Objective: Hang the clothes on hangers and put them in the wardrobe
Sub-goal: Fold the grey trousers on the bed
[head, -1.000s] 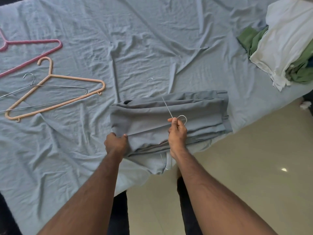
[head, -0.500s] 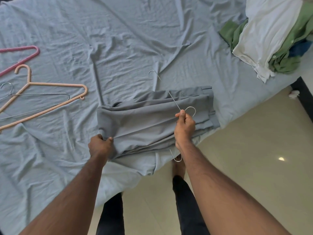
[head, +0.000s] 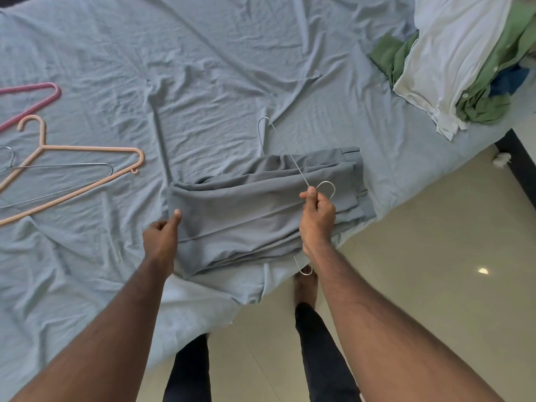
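While right hand [head: 316,216] pinches wire hanger [head: 290,158] — left hand [head: 161,239] loosely curled.

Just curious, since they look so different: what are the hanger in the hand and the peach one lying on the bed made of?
The held hanger looks like thin bare metal wire: silvery, glinting, very slim. The peach hanger seems to be moulded plastic: thicker, matte, evenly coloured. Neither is certain by sight alone.
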`<state>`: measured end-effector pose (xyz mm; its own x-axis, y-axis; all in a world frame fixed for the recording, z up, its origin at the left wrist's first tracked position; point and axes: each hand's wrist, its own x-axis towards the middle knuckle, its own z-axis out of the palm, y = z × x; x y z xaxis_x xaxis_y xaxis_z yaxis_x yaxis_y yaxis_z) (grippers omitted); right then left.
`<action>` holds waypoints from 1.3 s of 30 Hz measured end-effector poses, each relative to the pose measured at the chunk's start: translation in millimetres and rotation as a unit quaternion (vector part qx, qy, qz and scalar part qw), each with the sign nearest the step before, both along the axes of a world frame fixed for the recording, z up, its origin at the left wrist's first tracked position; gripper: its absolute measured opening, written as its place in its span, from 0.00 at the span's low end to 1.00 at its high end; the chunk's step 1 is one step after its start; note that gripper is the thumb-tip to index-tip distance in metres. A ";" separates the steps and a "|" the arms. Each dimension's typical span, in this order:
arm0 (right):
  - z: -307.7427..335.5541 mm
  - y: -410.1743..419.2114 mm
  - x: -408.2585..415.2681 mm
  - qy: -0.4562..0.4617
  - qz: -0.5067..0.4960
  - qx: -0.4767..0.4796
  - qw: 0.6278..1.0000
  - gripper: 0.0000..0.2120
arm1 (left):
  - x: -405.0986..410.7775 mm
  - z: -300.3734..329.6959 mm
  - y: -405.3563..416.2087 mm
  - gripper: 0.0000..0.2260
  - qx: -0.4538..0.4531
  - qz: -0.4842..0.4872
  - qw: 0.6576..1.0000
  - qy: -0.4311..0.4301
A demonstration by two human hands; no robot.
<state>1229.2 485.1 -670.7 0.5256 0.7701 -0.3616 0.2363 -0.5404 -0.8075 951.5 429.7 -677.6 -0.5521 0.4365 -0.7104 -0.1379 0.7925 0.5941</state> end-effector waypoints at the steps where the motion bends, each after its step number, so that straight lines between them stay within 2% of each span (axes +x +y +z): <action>1: -0.4 0.2 0.1 0.007 0.018 -0.006 1.000 0.14 | -3.1 -0.2 8.5 0.14 0.008 0.003 1.000 -0.008; 5: 4.9 -0.8 -4.5 0.028 0.061 -0.024 0.997 0.13 | -12.9 -6.8 30.3 0.12 0.013 -0.026 0.999 -0.013; 10: 11.1 -2.1 -4.2 0.049 0.012 -0.027 0.998 0.14 | -16.1 -6.7 23.0 0.07 0.063 -0.009 0.997 0.047; 13: 12.7 -4.1 -7.1 0.041 0.014 -0.021 0.999 0.14 | -15.9 -5.9 14.2 0.08 0.044 -0.006 0.997 0.068; 16: 13.9 -5.4 -7.8 0.045 0.003 -0.022 0.999 0.14 | -17.5 -9.9 13.8 0.04 0.020 -0.001 0.995 0.093; 18: 16.6 -7.0 -8.9 0.037 0.028 -0.021 0.999 0.14 | -19.5 -12.8 16.0 0.06 -0.003 0.001 0.996 0.094; 22: 29.5 -10.1 -19.1 0.043 0.120 -0.013 0.992 0.14 | -16.8 1.8 16.9 0.22 -0.045 -0.029 0.993 0.107; 25: 44.8 -13.2 -30.9 0.064 0.178 -0.012 0.982 0.13 | -10.3 29.8 9.5 0.24 -0.032 -0.074 0.989 0.123; 28: 72.1 -12.9 -45.0 0.095 0.219 -0.036 0.970 0.12 | -1.7 61.4 2.8 0.13 -0.002 -0.128 0.986 0.106; 32: 134.6 -3.8 -67.3 0.134 0.258 -0.069 0.954 0.12 | 2.3 121.4 0.8 0.08 0.028 -0.211 0.974 0.083; 34: 168.9 0.3 -79.4 0.116 0.293 -0.067 0.947 0.12 | 0.1 158.8 0.1 0.07 0.041 -0.239 0.967 0.076; 36: 206.0 1.5 -89.9 0.093 0.329 -0.064 0.937 0.11 | -3.7 199.0 -1.4 0.05 0.061 -0.246 0.965 0.061; 39: 260.4 -0.9 -108.0 0.117 0.355 -0.052 0.926 0.10 | -13.4 257.3 -6.8 0.04 0.089 -0.256 0.960 0.068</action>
<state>1121.2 484.2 -410.3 -0.2023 0.8458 -0.4936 0.3869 -0.3940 -0.8337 938.1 422.9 -420.2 -0.3154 0.7835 -0.5353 0.3313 0.6196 0.7116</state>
